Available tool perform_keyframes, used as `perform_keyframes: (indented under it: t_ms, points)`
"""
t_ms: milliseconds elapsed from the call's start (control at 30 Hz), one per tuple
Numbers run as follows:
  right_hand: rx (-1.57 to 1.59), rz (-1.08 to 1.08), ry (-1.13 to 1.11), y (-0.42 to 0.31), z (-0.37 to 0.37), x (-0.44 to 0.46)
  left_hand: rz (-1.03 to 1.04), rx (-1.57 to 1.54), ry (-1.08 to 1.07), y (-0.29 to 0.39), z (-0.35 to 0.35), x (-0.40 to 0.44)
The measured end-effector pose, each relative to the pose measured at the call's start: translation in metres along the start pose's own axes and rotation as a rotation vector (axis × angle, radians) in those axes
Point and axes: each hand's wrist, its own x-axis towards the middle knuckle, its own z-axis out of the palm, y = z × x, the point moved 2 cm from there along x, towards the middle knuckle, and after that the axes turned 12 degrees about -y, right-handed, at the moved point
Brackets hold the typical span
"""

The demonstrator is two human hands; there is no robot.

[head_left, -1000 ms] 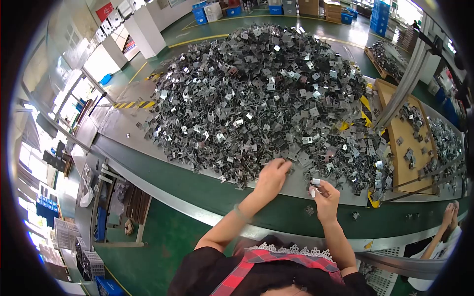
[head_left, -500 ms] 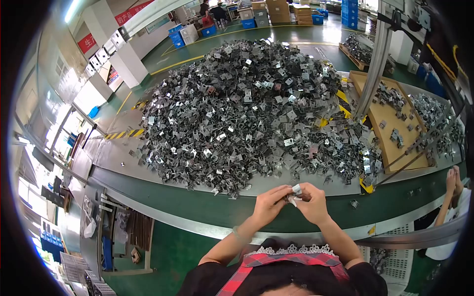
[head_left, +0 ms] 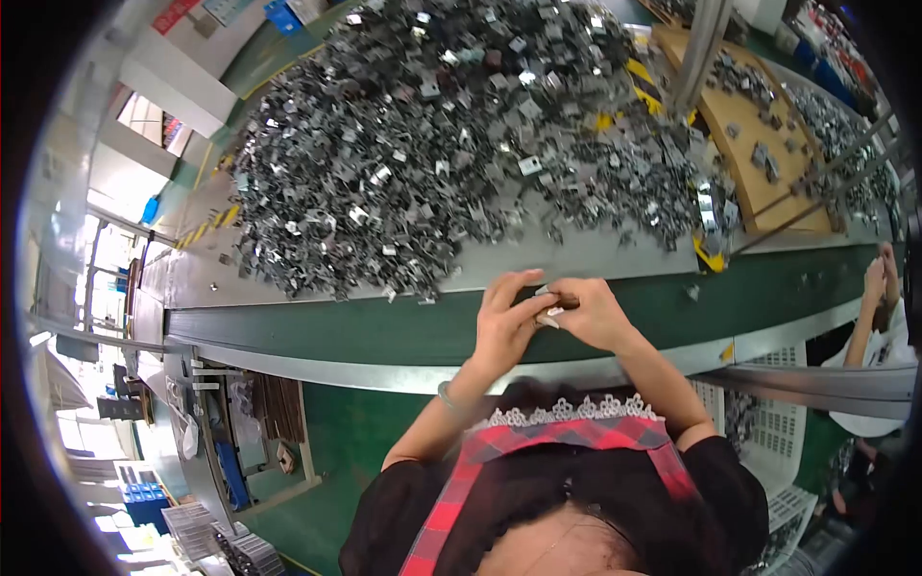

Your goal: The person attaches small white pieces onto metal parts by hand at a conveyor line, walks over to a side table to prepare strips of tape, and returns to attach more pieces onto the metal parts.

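Observation:
My left hand (head_left: pixel 509 322) and my right hand (head_left: pixel 586 312) meet over the green belt (head_left: pixel 403 331), in front of the grey table edge. Between their fingertips is a small metal part (head_left: pixel 549 315), partly covered by the fingers. The right fingers are closed on it, with something pale at their tips. The left thumb and a finger pinch at its other side, while the remaining left fingers are raised. Beyond the hands lies a large pile of small metal parts (head_left: pixel 384 163) on the grey table (head_left: pixel 567 259).
A brown board (head_left: pixel 730 144) with scattered metal parts lies at the right, beside a metal post (head_left: pixel 699 58). A co-worker's hands (head_left: pixel 879 274) are at the far right. A metal rail (head_left: pixel 423 377) runs along the belt's near edge. White crates (head_left: pixel 778 432) stand below right.
My left hand has come from the pile's edge to my right hand, and both now work at one part. The camera view has tilted down.

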Motion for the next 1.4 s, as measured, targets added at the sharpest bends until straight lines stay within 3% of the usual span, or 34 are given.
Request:
perform_keyframes:
  t_ms: [67,167,233,267,333,433,500,600,667,733,800,867,900,1067,1200,1267,1333,1400]
  points:
    - [-0.049,-0.006,0.063,-0.006,0.003,-0.006,0.046,0.085,-0.008,-0.003,-0.003,0.004]
    - [-0.175,0.012,0.133,-0.002,0.002,-0.01,0.003,0.047,-0.235,-0.011,-0.009,0.013]
    - [-0.284,0.155,0.08,-0.005,0.001,-0.013,-0.145,0.078,-0.125,-0.033,-0.011,0.022]
    - [-0.281,0.162,0.077,-0.001,0.004,-0.012,-0.213,0.25,-0.039,-0.036,-0.016,0.03]
    - [-0.763,-0.099,0.209,0.001,0.012,-0.012,-0.282,0.42,0.04,-0.039,-0.024,0.051]
    - [-0.769,-0.153,0.217,-0.01,0.01,-0.013,-0.314,0.605,-0.032,-0.061,-0.017,0.066]
    - [-0.772,-0.179,0.227,-0.011,0.006,-0.013,-0.103,0.482,0.103,-0.059,-0.018,0.071]
    - [-0.535,-0.122,0.337,-0.01,-0.003,-0.01,-0.033,0.206,0.01,-0.041,-0.016,0.068]
    - [-0.772,-0.438,0.324,-0.026,-0.01,0.001,-0.074,0.058,-0.091,-0.028,-0.011,0.061]
    - [-0.807,-0.468,0.279,-0.021,-0.009,0.004,-0.271,-0.356,-0.279,-0.02,-0.009,0.053]
    - [-0.778,-0.523,0.377,-0.025,-0.009,0.002,-0.237,-0.481,-0.217,-0.021,-0.007,0.042]
    - [-0.744,-0.579,0.413,-0.03,-0.006,0.002,-0.433,-1.396,0.084,-0.013,-0.012,0.035]
    - [-0.709,-0.637,0.45,-0.033,-0.005,0.003,-0.454,-1.421,-0.046,-0.026,-0.006,0.026]
    - [-0.715,-0.709,0.427,-0.037,0.005,0.002,-0.416,-1.688,-0.029,-0.034,0.008,0.005]
    - [-0.367,-0.507,0.383,-0.041,0.003,-0.004,-0.426,-1.742,-0.013,-0.028,0.003,0.008]
    - [0.115,-0.224,0.223,-0.034,0.002,-0.003,-0.434,-1.625,-0.192,-0.032,-0.002,0.007]
    - [-0.03,-0.268,0.204,-0.031,-0.003,-0.003,-0.465,-1.521,-0.127,-0.03,-0.003,0.009]
    - [-0.48,-0.445,0.32,-0.033,-0.002,-0.005,-0.498,-1.417,-0.059,-0.03,-0.001,0.01]
